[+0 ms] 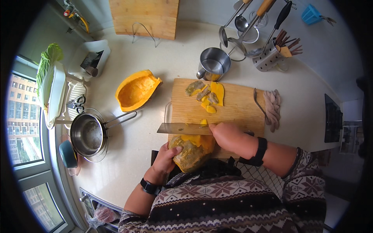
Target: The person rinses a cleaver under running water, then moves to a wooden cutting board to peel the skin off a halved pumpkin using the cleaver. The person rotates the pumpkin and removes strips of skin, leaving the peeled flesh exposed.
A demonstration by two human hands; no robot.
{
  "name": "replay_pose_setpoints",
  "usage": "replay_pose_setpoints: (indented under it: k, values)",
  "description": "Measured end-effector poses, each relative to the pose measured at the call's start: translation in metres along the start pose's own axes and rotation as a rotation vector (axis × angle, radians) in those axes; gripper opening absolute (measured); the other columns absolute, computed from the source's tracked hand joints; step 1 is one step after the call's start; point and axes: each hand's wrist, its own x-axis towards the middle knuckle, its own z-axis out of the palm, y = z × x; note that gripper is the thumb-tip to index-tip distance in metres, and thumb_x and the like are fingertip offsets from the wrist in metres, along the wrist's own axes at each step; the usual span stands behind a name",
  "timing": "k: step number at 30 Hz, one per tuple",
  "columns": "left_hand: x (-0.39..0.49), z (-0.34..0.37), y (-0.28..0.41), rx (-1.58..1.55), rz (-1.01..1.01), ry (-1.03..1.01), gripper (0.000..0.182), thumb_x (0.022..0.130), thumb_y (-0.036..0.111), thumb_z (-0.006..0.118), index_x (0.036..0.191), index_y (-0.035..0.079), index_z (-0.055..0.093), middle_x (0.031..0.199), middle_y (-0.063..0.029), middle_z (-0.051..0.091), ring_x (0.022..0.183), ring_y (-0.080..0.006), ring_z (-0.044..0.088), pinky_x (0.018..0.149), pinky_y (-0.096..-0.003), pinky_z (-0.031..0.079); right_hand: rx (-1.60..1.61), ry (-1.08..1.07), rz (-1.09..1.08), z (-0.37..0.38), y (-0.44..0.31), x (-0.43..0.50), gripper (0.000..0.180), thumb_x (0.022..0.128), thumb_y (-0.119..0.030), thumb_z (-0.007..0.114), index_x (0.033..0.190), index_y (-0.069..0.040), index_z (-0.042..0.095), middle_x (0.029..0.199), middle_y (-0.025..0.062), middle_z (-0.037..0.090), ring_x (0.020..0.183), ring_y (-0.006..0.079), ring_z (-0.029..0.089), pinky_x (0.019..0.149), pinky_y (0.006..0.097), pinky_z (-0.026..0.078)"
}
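My left hand [166,157] grips the left side of a pumpkin piece [189,154] at the near edge of a wooden cutting board [242,99]. Its rind is partly pared, with orange flesh showing along the top and right. In my right hand [230,139] is a cleaver [183,128], its broad blade lying across the board just beyond the pumpkin. I cannot tell whether the edge touches the flesh. A small orange scrap [203,121] is beside the blade. Farther up the board lie several rind and flesh pieces [214,94].
A hollowed pumpkin half [137,90] rests left of the board. Beyond the board stands a steel pot [215,62]; another pan [89,134] is at the left. A fork [260,104] and a twisted cloth [272,109] border the right side. Ladles [242,23] hang behind.
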Motion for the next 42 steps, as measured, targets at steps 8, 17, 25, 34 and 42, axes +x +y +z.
replay_pose_setpoints:
  k: [8, 17, 25, 34, 42]
  values:
    - [-0.002, -0.004, -0.004, 0.005, 0.045, -0.056, 0.058, 0.086, 0.020, 0.063, 0.134, -0.007, 0.043, 0.127, -0.0158, 0.058, 0.114, -0.0238, 0.059, 0.099, -0.0364, 0.048, 0.331, 0.074, 0.061, -0.013, 0.026, -0.004, 0.024, 0.092, -0.015, 0.052, 0.109, -0.006, 0.067, 0.084, 0.0218, 0.066, 0.077, 0.0399, 0.064, 0.070, 0.0471, 0.051]
    - [0.002, -0.013, -0.009, 0.023, 0.061, -0.030, 0.059, 0.086, 0.020, 0.064, 0.134, -0.007, 0.043, 0.129, -0.0164, 0.057, 0.115, -0.0253, 0.059, 0.100, -0.0374, 0.047, 0.031, -0.018, -0.076, -0.033, 0.009, -0.031, 0.031, 0.089, -0.010, 0.051, 0.116, -0.009, 0.065, 0.075, 0.0181, 0.065, 0.070, 0.0368, 0.064, 0.063, 0.0475, 0.050]
    - [0.002, -0.015, -0.010, -0.104, 0.030, -0.023, 0.057, 0.084, 0.011, 0.062, 0.134, -0.008, 0.042, 0.129, -0.0162, 0.057, 0.117, -0.0249, 0.057, 0.102, -0.0372, 0.044, -0.039, -0.133, -0.112, -0.042, 0.009, -0.011, 0.023, 0.090, -0.012, 0.050, 0.105, -0.006, 0.066, 0.078, 0.0177, 0.066, 0.074, 0.0374, 0.065, 0.065, 0.0486, 0.050]
    - [0.002, -0.013, -0.010, -0.028, 0.065, -0.050, 0.060, 0.087, 0.022, 0.063, 0.135, -0.006, 0.041, 0.131, -0.0164, 0.056, 0.119, -0.0254, 0.057, 0.102, -0.0377, 0.046, -0.079, -0.027, -0.168, -0.020, 0.002, 0.006, 0.014, 0.077, -0.007, 0.056, 0.075, 0.000, 0.069, 0.074, 0.0183, 0.066, 0.071, 0.0380, 0.065, 0.060, 0.0464, 0.052]
    - [-0.002, -0.006, -0.005, 0.014, 0.065, -0.093, 0.065, 0.085, 0.026, 0.066, 0.136, -0.006, 0.041, 0.130, -0.0160, 0.056, 0.118, -0.0248, 0.057, 0.102, -0.0374, 0.045, 0.104, -0.076, -0.076, -0.011, 0.021, 0.021, 0.020, 0.090, -0.016, 0.054, 0.100, -0.005, 0.068, 0.087, 0.0198, 0.067, 0.085, 0.0380, 0.065, 0.073, 0.0460, 0.051]
